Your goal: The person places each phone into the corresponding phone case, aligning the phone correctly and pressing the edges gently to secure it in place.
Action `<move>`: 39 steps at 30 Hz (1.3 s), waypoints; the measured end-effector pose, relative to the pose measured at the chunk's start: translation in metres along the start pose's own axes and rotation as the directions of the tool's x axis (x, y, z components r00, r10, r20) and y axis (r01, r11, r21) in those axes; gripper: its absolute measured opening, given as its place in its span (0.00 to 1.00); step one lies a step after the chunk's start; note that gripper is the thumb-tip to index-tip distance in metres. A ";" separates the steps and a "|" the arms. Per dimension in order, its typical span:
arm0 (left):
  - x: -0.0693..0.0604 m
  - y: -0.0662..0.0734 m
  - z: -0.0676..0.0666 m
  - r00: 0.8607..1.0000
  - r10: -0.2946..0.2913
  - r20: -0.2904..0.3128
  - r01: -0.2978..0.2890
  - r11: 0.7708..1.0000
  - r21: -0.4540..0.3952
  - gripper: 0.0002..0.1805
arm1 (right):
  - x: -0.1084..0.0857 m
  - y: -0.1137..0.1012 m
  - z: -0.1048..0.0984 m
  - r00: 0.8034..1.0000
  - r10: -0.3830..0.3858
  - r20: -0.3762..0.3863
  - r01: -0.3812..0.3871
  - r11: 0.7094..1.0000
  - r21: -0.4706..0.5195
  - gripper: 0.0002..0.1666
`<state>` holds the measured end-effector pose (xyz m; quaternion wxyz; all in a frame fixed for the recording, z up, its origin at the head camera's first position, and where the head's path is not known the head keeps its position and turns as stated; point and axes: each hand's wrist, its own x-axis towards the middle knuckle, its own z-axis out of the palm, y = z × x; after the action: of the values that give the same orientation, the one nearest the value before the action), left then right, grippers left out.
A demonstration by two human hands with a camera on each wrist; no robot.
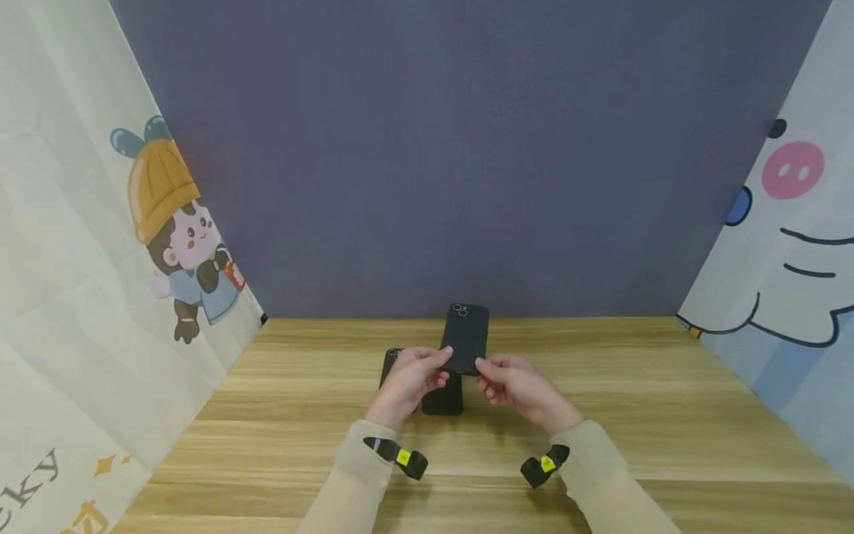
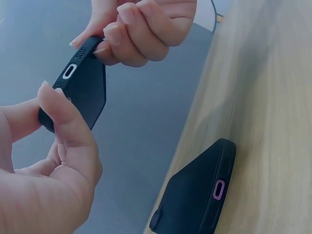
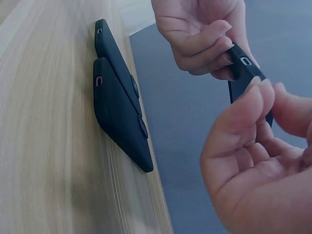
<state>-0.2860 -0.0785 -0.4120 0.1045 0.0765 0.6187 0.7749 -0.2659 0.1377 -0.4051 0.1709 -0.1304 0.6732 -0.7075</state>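
Note:
A black smartphone (image 1: 467, 334) is held up above the table, its back with two camera lenses towards the head view. My left hand (image 1: 414, 380) pinches its lower left corner between thumb and fingers. At the lower right corner my right hand (image 1: 523, 387) pinches it in the same way. The left wrist view shows the charging port on the lower edge of this phone (image 2: 87, 87). Below lies a second black phone (image 1: 443, 400) with a pink-rimmed port, partly hidden by the held one. A third black phone (image 1: 389, 361) lies beside it, mostly behind my left hand.
The wooden table (image 1: 640, 415) reaches back to a dark blue-grey panel (image 1: 467, 148). A pale cloth with a cartoon child (image 1: 193, 245) hangs at the left, another with a cartoon animal (image 1: 794, 170) at the right. Each wrist wears a black strap.

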 end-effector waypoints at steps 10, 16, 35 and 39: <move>-0.001 0.000 -0.002 1.000 -0.006 0.030 0.006 1.000 0.010 0.11 | 0.000 0.002 -0.002 1.000 -0.025 0.011 0.026 0.997 -0.077 0.15; -0.001 -0.001 -0.001 0.998 -0.017 0.055 0.017 1.000 0.008 0.10 | 0.001 -0.002 -0.004 0.999 0.024 -0.041 -0.026 0.998 -0.050 0.16; -0.002 0.001 0.006 0.998 -0.047 0.049 0.041 0.991 0.124 0.14 | -0.001 -0.003 -0.011 0.989 0.005 -0.146 -0.019 0.995 -0.093 0.17; -0.001 0.001 0.007 1.000 -0.019 0.018 0.017 0.990 0.143 0.14 | -0.001 -0.003 -0.013 0.989 0.003 -0.145 -0.019 0.993 -0.113 0.16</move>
<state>-0.2830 -0.0722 -0.4092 0.1116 0.0856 0.6724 0.7267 -0.2705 0.1496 -0.4026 0.1178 -0.0847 0.7238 -0.6745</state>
